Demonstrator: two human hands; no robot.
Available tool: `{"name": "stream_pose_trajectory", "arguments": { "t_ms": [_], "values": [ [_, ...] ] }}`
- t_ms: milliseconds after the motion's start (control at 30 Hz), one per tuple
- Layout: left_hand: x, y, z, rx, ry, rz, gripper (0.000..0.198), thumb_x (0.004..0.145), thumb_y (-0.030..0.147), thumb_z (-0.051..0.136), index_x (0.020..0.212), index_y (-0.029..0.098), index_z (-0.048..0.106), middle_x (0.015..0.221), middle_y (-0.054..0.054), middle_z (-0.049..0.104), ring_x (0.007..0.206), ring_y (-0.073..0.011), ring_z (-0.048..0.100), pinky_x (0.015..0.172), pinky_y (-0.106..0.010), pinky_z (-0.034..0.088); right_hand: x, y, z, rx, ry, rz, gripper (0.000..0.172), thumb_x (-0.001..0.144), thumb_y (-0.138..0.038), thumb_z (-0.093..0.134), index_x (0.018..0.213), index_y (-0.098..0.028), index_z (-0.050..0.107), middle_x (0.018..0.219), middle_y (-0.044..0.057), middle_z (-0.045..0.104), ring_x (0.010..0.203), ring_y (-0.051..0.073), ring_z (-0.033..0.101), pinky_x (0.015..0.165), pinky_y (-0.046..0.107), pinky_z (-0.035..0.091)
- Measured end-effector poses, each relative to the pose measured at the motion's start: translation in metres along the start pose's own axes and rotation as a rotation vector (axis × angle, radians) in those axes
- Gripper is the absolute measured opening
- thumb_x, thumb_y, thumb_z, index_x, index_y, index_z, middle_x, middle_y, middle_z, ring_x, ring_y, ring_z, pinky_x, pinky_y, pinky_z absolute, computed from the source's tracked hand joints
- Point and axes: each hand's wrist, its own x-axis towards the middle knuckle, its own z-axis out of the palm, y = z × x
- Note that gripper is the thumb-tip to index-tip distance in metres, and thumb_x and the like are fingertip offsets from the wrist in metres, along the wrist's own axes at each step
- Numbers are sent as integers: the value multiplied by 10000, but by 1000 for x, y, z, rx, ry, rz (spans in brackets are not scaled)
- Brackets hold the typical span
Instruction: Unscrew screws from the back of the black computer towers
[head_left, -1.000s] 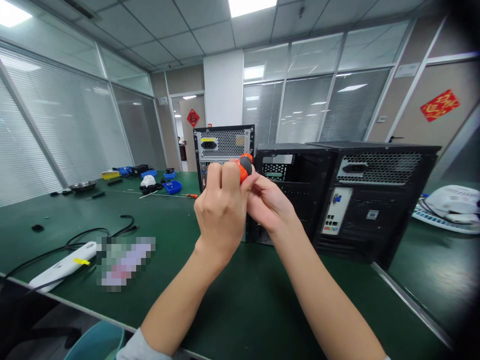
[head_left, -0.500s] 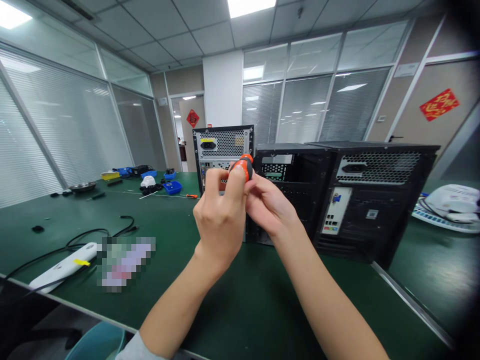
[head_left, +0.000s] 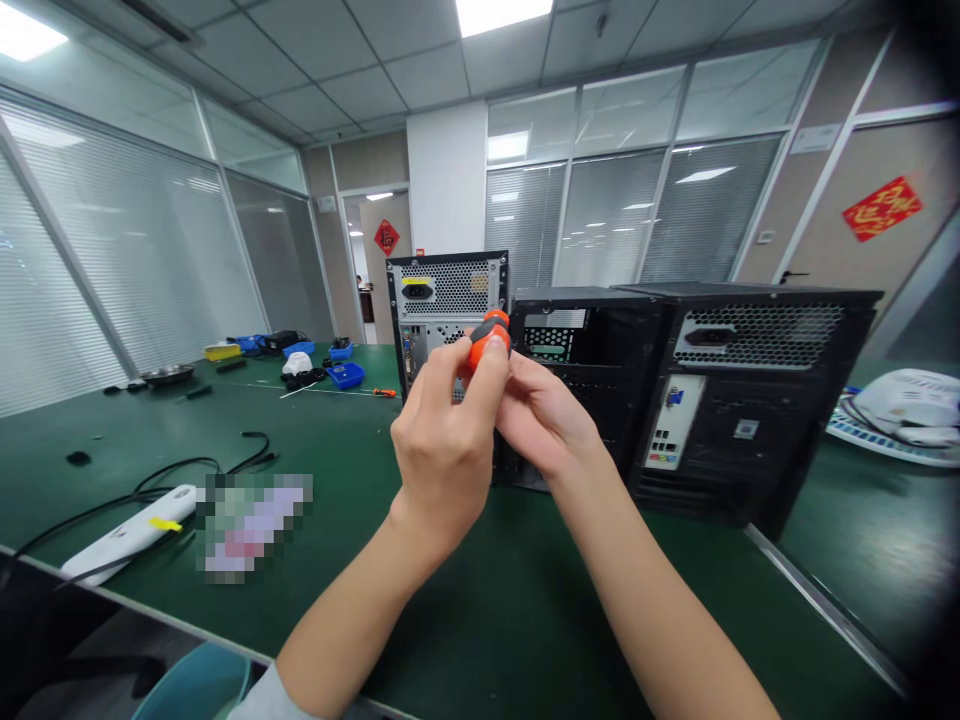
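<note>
An orange and black screwdriver [head_left: 491, 338] points away from me, its shaft tip by the upper right edge of an open-backed silver and black computer case [head_left: 450, 285]. My left hand [head_left: 446, 430] is closed round the handle, thumb and fingers pinching it. Close against it, my right hand [head_left: 544, 415] is closed too, its fingertips at the handle's lower right side and partly hidden behind the left hand. Beside them stands a black computer case [head_left: 585, 380] with open slots, and right of that another black case [head_left: 757, 400] with a port panel.
On the green table [head_left: 337, 580] lie a white power strip [head_left: 135, 535] with black cables and a blurred-out flat item [head_left: 255, 525]. Farther back are blue trays [head_left: 346, 375], another orange screwdriver [head_left: 384, 393] and a metal bowl [head_left: 166, 374]. A teal bin [head_left: 199, 680] stands below the front edge.
The screwdriver handle has turned slightly in my left hand, and the left fingers have shifted a little to the right. My right hand stays nearly in place.
</note>
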Motion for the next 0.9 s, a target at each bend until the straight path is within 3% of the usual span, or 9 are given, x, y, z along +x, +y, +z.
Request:
{"name": "stream_pose_trajectory", "arguments": {
  "t_ms": [567, 900],
  "values": [
    [0, -2, -2, 2, 8, 40, 228, 819, 85, 527, 973, 202, 647, 972, -73, 649, 852, -138, 578, 742, -259, 488, -3, -1, 3, -2, 40, 13, 136, 816, -212, 528, 769, -211, 656, 806, -6, 680, 828, 150, 593, 881, 355, 457],
    [1, -2, -3, -13, 27, 68, 197, 793, 83, 570, 941, 188, 646, 979, -73, 667, 828, -141, 575, 727, -270, 491, -2, -3, 3, 71, -2, 84, 197, 852, -351, 484, 827, -241, 646, 782, -1, 682, 902, 185, 608, 849, 396, 458]
  ]
}}
